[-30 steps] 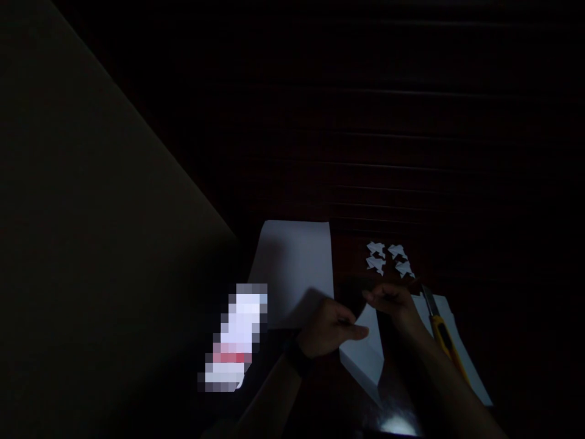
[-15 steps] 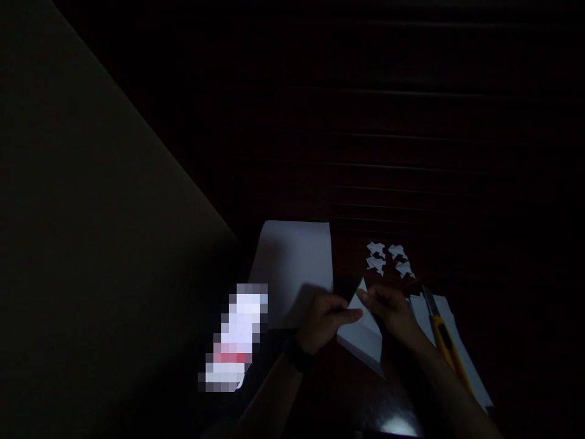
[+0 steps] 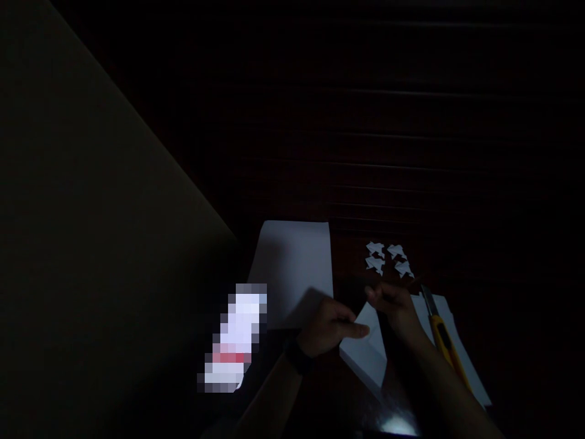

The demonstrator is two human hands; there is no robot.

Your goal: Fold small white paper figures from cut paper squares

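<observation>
A folded piece of white paper (image 3: 368,356), pointed at its upper end, is held above the dark table. My left hand (image 3: 325,328), with a dark band on its wrist, pinches the paper's left side, the thumb lying across its face. Closed at the upper point is my right hand (image 3: 397,306), its thumb and fingertips pinching the tip. Beyond the hands lie several small folded white paper figures (image 3: 375,264), two on the left and two on the right.
To the left is a large white sheet (image 3: 292,262), beside a bright blurred-out rectangular object (image 3: 236,338). On the right, a yellow utility knife (image 3: 442,338) with its blade extended rests on white paper sheets (image 3: 468,360). A pale wall (image 3: 91,213) rises at the left. The scene is dim.
The folded paper has moved slightly down and right, and its lower edge is tilted more into view. My right hand has shifted from its upper face to the tip.
</observation>
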